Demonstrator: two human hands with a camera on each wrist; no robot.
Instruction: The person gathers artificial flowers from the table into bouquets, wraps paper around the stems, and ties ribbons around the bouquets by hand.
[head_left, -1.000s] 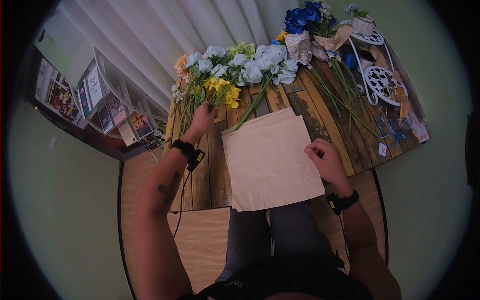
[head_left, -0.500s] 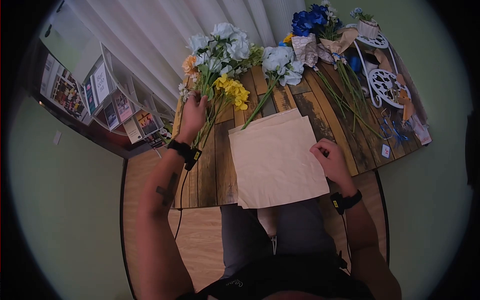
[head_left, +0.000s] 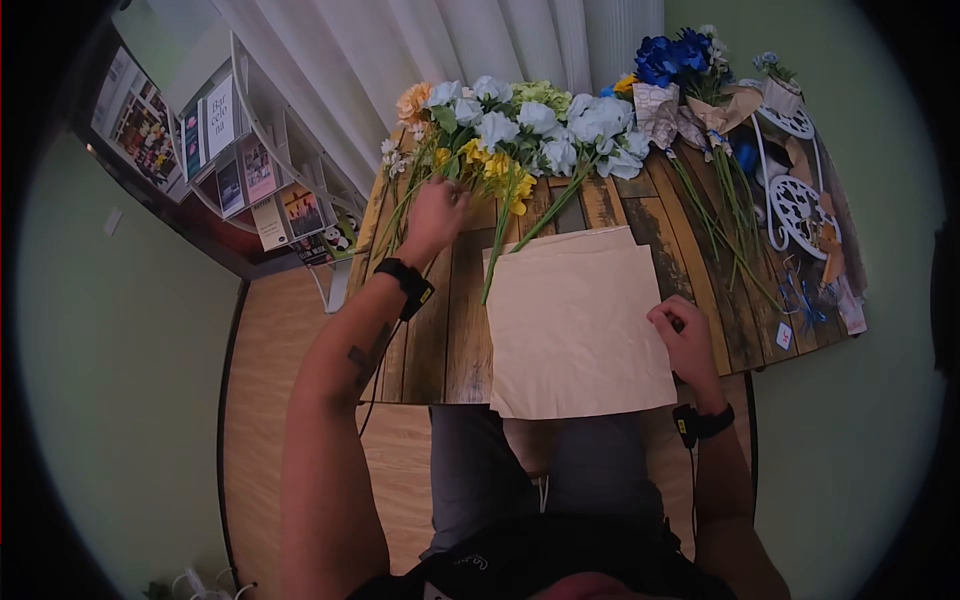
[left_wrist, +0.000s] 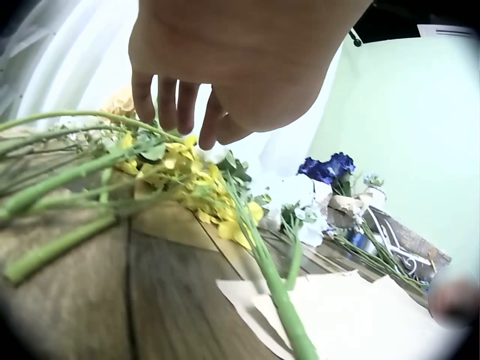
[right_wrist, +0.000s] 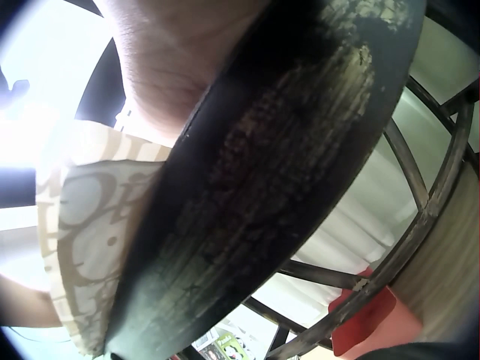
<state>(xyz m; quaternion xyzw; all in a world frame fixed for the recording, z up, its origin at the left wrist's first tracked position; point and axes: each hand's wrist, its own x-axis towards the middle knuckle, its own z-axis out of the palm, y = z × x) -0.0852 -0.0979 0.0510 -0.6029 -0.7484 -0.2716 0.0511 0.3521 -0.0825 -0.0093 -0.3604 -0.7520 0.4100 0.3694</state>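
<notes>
My left hand [head_left: 440, 212] hovers over the flower stems at the table's left, its fingers hanging loosely above yellow flowers [left_wrist: 199, 184] in the left wrist view. Light blue flowers [head_left: 600, 120] lie in a row behind. Two green stems [head_left: 493, 270] run from the flowers to the upper left corner of a brown paper sheet [head_left: 580, 340]. At the paper's right edge rests my right hand [head_left: 690, 345], fingers loosely curled. In the right wrist view its fingers are hidden behind the dark table edge [right_wrist: 285, 150], and the paper's patterned underside [right_wrist: 97, 217] shows.
Peach flowers [head_left: 414, 102] and a green bloom [head_left: 545, 100] lie at the back. Wrapped dark blue flowers [head_left: 675, 58] stand at the back right, beside a white metal stand [head_left: 800, 210]. A brochure rack [head_left: 260, 170] is at the left. A red container [right_wrist: 379, 322] sits below the table.
Half a second ago my left hand had light blue flowers raised at the left; they are now down among the others, with another stem at the paper's corner. My right hand has stayed by the paper.
</notes>
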